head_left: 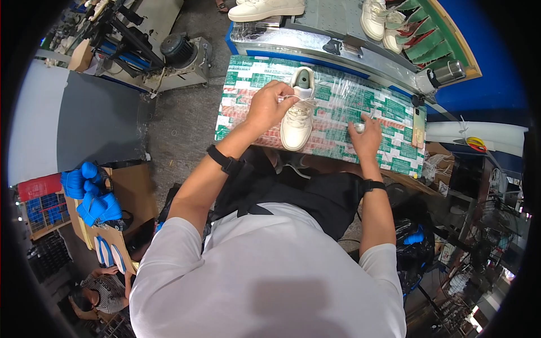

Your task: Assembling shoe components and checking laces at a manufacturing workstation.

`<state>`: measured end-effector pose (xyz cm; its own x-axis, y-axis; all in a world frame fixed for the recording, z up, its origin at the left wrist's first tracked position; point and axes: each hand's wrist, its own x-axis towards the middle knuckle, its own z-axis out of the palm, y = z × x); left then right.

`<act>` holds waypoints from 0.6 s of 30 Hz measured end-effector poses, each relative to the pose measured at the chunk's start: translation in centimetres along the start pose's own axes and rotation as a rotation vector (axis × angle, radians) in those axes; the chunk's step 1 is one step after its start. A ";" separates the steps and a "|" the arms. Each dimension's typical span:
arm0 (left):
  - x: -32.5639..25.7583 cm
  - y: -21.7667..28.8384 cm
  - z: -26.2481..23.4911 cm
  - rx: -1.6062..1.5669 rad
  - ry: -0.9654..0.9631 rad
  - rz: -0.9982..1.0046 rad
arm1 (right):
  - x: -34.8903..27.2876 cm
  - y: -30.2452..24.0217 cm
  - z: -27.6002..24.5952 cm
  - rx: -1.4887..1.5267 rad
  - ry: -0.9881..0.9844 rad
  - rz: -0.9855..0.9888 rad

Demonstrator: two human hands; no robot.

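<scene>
1. I saw a cream-white sneaker (pixel 297 115) lying on the surface (pixel 338 112), toe toward me and its green-lined opening at the far end.
2. My left hand (pixel 270 104) was curled at the shoe's left side, fingertips pinching its white lace (pixel 293 98) near the opening.
3. My right hand (pixel 365 138) rested on the surface well right of the shoe, fingers closed loosely round a small pale object (pixel 359 128); what it was I could not tell.
4. The surface was wrapped in green, white and red patterned paper under clear film.
5. A black wristband (pixel 221 159) sat on my left wrist and a dark band (pixel 373 185) on my right.
6. Beyond the surface ran a metal conveyor table (pixel 338 45) with another white sneaker (pixel 265 8) at its far left and a pair of white shoes (pixel 380 22) at the far right, beside green shoe forms (pixel 428 39).
7. To the far left stood a machine with a motor (pixel 177 50).
8. Near left, blue insoles (pixel 93 197) lay stacked on cardboard, and another person (pixel 101 290) crouched below them.
</scene>
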<state>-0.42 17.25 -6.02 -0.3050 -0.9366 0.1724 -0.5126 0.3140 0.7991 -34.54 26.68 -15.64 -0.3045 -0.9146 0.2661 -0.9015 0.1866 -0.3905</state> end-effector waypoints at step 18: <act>-4.8 6.5 -2.9 -0.262 -0.609 0.187 | -4.0 -4.5 -0.3 0.012 -0.041 0.021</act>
<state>0.04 23.31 0.07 -0.8053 -0.5923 0.0279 -0.2200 0.3421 0.9135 -29.39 29.65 -14.71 -0.3102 -0.9245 0.2214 -0.8912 0.2017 -0.4064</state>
